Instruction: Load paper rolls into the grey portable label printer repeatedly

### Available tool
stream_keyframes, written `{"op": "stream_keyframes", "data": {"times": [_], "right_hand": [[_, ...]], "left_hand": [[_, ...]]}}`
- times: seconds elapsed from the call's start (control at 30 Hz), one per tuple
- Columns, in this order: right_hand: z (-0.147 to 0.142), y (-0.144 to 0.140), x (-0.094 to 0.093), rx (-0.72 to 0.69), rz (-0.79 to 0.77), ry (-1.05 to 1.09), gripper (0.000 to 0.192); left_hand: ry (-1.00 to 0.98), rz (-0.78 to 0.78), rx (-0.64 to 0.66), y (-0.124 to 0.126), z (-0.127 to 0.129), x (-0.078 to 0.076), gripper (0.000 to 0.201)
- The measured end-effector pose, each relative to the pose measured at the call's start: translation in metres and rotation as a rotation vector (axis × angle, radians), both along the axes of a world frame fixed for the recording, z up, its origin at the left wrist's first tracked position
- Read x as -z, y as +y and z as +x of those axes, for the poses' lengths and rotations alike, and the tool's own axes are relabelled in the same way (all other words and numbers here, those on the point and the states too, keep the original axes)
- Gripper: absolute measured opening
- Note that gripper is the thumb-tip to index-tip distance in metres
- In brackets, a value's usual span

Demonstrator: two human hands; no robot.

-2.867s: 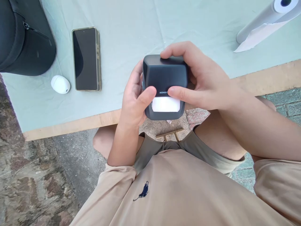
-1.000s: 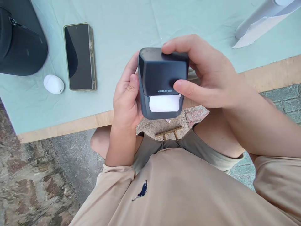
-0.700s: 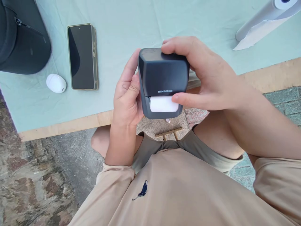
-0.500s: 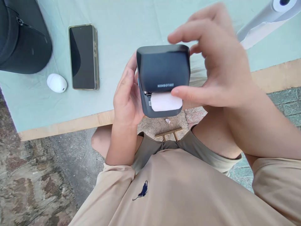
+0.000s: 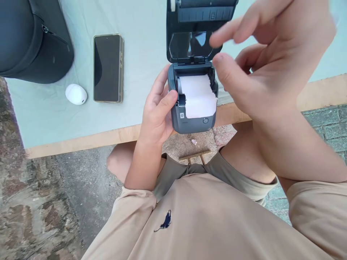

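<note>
head | left hand (image 5: 155,115) grips printer (image 5: 193,122) — lid (image 5: 191,45) open

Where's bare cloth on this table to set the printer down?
Free: the pale green tablecloth between the black smartphone and the open dark grey label printer, and the front strip below the white oval case. Crowded: far left, around the black zipped bag.
</note>
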State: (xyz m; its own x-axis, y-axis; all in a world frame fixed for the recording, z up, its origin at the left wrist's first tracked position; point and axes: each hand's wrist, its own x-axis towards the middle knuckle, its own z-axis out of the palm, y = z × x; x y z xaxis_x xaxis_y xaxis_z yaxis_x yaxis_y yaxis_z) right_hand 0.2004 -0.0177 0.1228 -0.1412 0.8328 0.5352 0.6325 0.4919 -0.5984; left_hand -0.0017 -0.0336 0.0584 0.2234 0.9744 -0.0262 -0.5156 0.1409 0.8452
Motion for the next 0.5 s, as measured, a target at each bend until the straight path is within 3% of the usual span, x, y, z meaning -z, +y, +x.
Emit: {"op": "stream_keyframes", "data": {"times": [0.1,0.2,0.3,0.4,0.5], "right_hand": [[0.001,0.005,-0.003,-0.104,-0.062,-0.239,0.008],[0.0,0.013,-0.004,-0.107,-0.161,-0.48,0.022],[-0.004,0.019,-0.01,-0.099,-0.197,-0.7,0.03],[-0.004,0.015,-0.025,-0.119,-0.218,-0.715,0.028],[0.01,0.002,-0.038,-0.217,-0.313,-0.454,0.034]], "left_hand": [[-0.044,0.001,0.016,-0.001,0.0,0.0,0.042],[-0.027,-0.014,-0.001,-0.002,0.0,-0.001,0.04],[0.047,-0.045,-0.032,-0.002,0.001,-0.001,0.052],[0.072,-0.066,-0.05,-0.003,0.001,-0.003,0.056],[0.049,-0.076,-0.05,-0.004,0.001,-0.004,0.051]]}}
